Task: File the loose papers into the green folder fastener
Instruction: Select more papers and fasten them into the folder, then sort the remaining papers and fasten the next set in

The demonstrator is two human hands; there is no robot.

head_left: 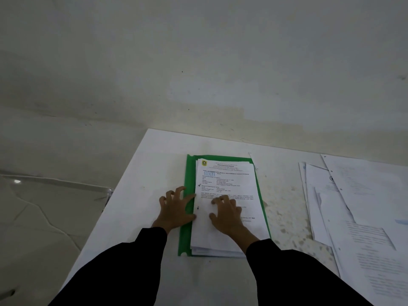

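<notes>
Paperwork sits in two places on the white tabletop [136, 217], and the next move turns on that split. The green folder [186, 235] lies open straight ahead of the person, with its long axis running away from them and leaning slightly right at the far end. A stack of printed sheets [229, 180] lies on it, leaving a green strip bare down the left side.

The left hand [175, 209] rests on that strip with fingers spread and arched, tips down and thumb touching the stack's left edge. The right hand [227, 214] is on the top sheet just beside it, also arched, with fingertips pressing the paper. Neither grip closes round anything. Both hands bear down rather than hold.

Two small dark marks show on the stack's left margin, one between the hands and one farther up. They could be punch holes or fastener prongs — too small to tell.

The binding side is therefore the left long edge, directly under the left hand. My guess is that any seating or locking of the fastener falls to that hand, while the right one pins the sheets flat.

The remaining loose papers [364, 217] fan out to the right — well apart from the folder and nearer the right hand. That hand would have to lift off the stack and cross bare tabletop to fetch one.
</notes>
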